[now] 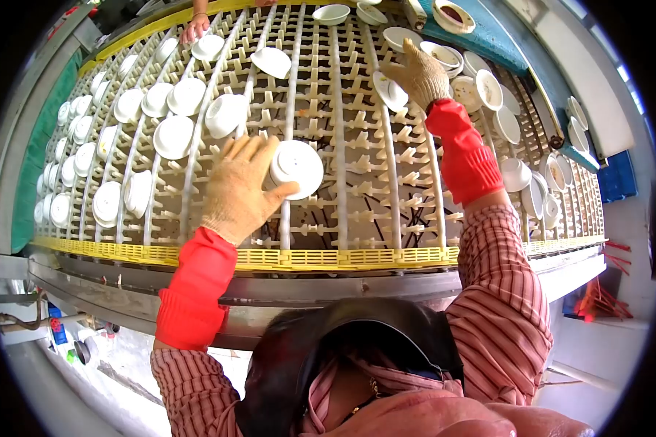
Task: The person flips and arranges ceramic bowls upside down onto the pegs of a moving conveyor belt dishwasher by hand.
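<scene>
My left hand [244,182], in a tan work glove, has its fingers spread at the left edge of an upside-down white bowl [299,166]. The thumb touches the bowl's near side. My right hand [419,76], gloved the same way, reaches to the far right with thumb and fingers apart. Just beyond its fingertips lies a shallow white bowl [401,38]. Another white bowl [391,92] leans on the pegs below the thumb, very close to the hand. Both hands are over a pegged conveyor rack [342,124].
Upside-down white bowls [173,137] fill the rack's left side. Dirty bowls and dishes [488,89] crowd the right, beside a blue-green ledge [466,40]. A yellow edge strip [306,258] runs along the near side. Another person's hand [194,29] touches a bowl at the far left.
</scene>
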Action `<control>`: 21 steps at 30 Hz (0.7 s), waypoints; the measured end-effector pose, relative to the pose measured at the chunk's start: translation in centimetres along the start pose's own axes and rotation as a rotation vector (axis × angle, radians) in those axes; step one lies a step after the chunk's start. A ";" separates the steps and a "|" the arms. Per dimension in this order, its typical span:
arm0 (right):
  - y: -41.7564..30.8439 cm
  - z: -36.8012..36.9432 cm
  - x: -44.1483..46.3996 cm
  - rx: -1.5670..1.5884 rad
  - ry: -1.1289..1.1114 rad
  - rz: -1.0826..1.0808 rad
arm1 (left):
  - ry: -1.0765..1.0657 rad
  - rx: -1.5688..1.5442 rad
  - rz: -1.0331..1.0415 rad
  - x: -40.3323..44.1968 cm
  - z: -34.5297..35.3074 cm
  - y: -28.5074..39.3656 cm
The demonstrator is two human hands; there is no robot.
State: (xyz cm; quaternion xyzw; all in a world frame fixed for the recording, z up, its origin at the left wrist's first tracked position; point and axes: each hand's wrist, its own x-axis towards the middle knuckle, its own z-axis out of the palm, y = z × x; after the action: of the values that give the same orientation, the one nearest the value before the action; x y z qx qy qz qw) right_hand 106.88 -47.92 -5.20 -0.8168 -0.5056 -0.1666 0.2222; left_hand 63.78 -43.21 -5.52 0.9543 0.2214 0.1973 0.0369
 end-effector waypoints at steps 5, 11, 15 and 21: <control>5.0 3.3 0.3 0.118 -0.252 0.033 | -0.060 0.020 0.039 0.2 1.3 1.6; 8.6 7.0 2.7 0.007 -0.075 -0.191 | -0.066 -0.428 -0.261 0.8 1.3 3.1; 6.0 6.5 5.2 -0.057 -0.394 0.010 | 0.065 -0.652 -0.486 1.3 1.9 4.5; 0.1 6.5 10.1 -0.246 -0.690 0.322 | 0.057 -0.829 -0.720 1.4 2.5 5.1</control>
State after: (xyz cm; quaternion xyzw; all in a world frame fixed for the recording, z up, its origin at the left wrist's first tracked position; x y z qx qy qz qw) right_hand 111.67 -36.98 -5.70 -0.9141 -0.3925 0.0951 -0.0369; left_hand 67.98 -47.18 -6.51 0.7179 0.4386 0.2687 0.4691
